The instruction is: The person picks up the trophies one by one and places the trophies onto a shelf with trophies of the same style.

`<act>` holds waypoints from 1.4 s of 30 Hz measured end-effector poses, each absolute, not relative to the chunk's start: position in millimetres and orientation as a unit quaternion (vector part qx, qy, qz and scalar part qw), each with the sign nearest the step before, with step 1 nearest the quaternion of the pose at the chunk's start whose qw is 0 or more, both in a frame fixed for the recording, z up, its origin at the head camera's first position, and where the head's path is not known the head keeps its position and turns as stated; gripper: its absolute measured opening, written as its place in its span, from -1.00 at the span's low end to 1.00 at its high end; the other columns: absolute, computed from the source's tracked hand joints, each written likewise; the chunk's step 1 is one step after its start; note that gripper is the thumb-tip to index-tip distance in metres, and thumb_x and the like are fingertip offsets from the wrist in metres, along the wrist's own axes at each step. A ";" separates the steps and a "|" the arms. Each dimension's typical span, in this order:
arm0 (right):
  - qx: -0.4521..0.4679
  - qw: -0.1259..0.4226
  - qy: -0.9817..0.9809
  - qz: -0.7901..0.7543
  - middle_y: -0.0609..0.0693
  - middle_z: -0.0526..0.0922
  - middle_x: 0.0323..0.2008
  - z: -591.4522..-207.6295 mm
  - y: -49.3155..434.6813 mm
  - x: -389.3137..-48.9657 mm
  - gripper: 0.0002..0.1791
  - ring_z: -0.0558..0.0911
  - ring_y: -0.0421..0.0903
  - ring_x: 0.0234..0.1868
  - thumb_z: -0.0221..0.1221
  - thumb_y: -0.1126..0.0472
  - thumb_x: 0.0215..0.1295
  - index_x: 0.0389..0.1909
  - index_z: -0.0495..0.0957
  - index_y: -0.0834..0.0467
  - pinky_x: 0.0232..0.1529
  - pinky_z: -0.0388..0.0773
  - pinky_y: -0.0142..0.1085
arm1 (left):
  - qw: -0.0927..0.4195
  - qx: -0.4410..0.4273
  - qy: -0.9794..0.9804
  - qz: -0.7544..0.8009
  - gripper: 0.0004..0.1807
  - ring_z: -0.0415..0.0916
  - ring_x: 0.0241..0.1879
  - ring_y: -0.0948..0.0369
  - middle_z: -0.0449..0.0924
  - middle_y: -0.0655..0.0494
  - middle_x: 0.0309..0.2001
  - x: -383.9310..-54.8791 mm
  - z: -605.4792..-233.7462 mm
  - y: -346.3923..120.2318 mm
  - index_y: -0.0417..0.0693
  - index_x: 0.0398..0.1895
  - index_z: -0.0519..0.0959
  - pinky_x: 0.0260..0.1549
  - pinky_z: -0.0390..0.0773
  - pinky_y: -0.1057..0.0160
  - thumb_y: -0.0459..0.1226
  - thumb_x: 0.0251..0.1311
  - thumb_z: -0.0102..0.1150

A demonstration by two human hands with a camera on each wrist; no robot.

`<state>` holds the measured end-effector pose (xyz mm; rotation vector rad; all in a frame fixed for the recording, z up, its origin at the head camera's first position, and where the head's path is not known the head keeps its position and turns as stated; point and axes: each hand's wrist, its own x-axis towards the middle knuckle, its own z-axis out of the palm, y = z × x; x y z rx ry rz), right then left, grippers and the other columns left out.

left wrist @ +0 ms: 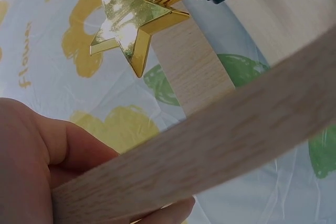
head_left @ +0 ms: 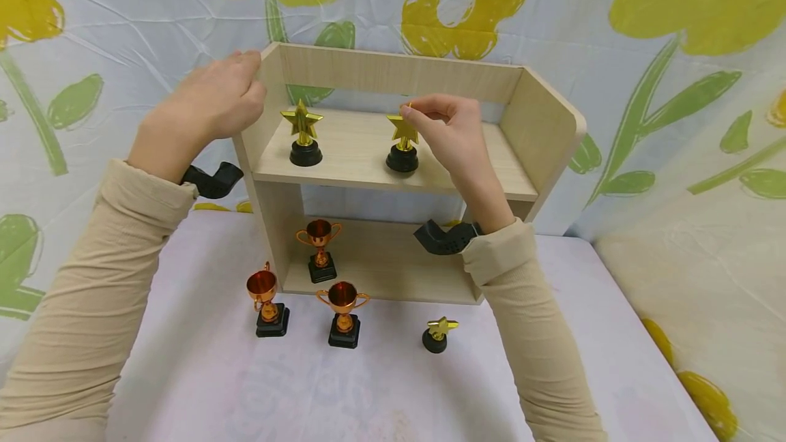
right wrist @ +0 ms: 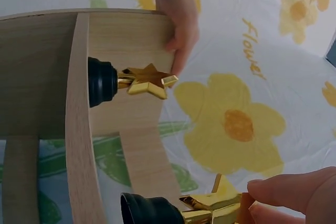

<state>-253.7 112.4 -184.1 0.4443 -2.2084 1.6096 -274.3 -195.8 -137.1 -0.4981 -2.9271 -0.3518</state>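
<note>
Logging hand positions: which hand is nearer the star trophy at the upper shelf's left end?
Left. The left hand holds the side panel, just left of that star trophy; the right hand is farther, to its right, pinching another star trophy.

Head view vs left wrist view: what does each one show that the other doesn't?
Head only: three copper cups, a small star trophy on the table, and the right hand pinching another star trophy by its top.

Left wrist only: the "flower" lettering on the backdrop, and fingers on both sides of the shelf's edge.

Both: the left hand gripping the shelf, a gold star trophy, and the backdrop's yellow flowers.
</note>
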 end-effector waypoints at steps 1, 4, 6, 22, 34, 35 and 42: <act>0.158 0.185 -0.782 0.573 -0.04 0.74 -0.24 -185.5 112.3 -255.2 -0.76 0.60 -0.12 -0.21 0.31 0.21 0.26 -0.18 0.74 0.31 -0.10 0.37 -0.34 | 0.075 -0.166 -0.976 -0.117 -0.34 -0.22 0.51 -0.25 -0.15 -0.36 0.53 -274.1 -137.1 -195.7 -0.42 0.49 -0.01 0.43 -0.11 -0.25 -0.23 0.40 -0.59; 0.159 0.188 -0.777 0.580 -0.04 0.74 -0.23 -190.0 112.7 -259.1 -0.76 0.60 -0.12 -0.20 0.31 0.21 0.27 -0.18 0.73 0.32 -0.10 0.37 -0.34 | 0.073 -0.166 -0.977 -0.115 -0.32 -0.25 0.51 -0.23 -0.18 -0.35 0.53 -273.5 -137.4 -195.1 -0.39 0.53 -0.09 0.44 -0.13 -0.23 -0.23 0.40 -0.59; 0.159 0.190 -0.773 0.584 -0.04 0.74 -0.21 -193.0 113.4 -261.4 -0.77 0.60 -0.12 -0.18 0.31 0.21 0.27 -0.18 0.74 0.30 -0.09 0.37 -0.34 | 0.073 -0.167 -0.977 -0.115 -0.32 -0.24 0.51 -0.23 -0.18 -0.35 0.53 -273.5 -137.8 -194.4 -0.39 0.53 -0.10 0.44 -0.12 -0.23 -0.23 0.40 -0.59; 0.181 0.200 -0.771 0.576 0.02 0.73 -0.20 -201.3 115.8 -268.3 -0.72 0.59 -0.11 -0.09 0.30 0.21 0.28 -0.02 0.70 0.22 0.17 0.36 -0.31 | 0.073 -0.164 -0.976 -0.123 -0.33 -0.25 0.51 -0.24 -0.17 -0.37 0.52 -274.3 -139.1 -193.6 -0.40 0.51 -0.05 0.43 -0.14 -0.27 -0.24 0.39 -0.59; 0.188 0.192 -0.759 0.593 0.06 0.68 0.02 -196.9 120.0 -258.0 -0.54 0.58 -0.14 0.09 0.28 0.16 0.31 0.21 0.54 0.19 0.27 0.35 -0.36 | 0.078 -0.157 -0.977 -0.124 -0.37 -0.16 0.48 -0.31 -0.10 -0.41 0.50 -274.1 -138.3 -194.1 -0.41 0.44 0.06 0.39 -0.06 -0.31 -0.24 0.39 -0.56; 0.189 0.192 -0.759 0.593 0.05 0.66 0.04 -196.9 120.7 -256.5 -0.53 0.58 -0.14 0.10 0.28 0.16 0.31 0.21 0.54 0.19 0.29 0.34 -0.35 | 0.077 -0.157 -0.977 -0.124 -0.36 -0.16 0.48 -0.30 -0.10 -0.41 0.51 -274.4 -138.5 -194.1 -0.41 0.46 0.04 0.39 -0.06 -0.31 -0.24 0.39 -0.57; 0.208 0.198 -0.751 0.595 0.04 0.59 0.15 -194.2 125.2 -243.5 -0.54 0.51 -0.05 0.18 0.26 0.19 0.32 0.22 0.52 0.20 0.35 0.25 -0.42 | 0.077 -0.159 -0.976 -0.124 -0.34 -0.17 0.49 -0.29 -0.11 -0.38 0.52 -275.5 -138.2 -195.1 -0.40 0.49 0.00 0.40 -0.08 -0.30 -0.24 0.38 -0.57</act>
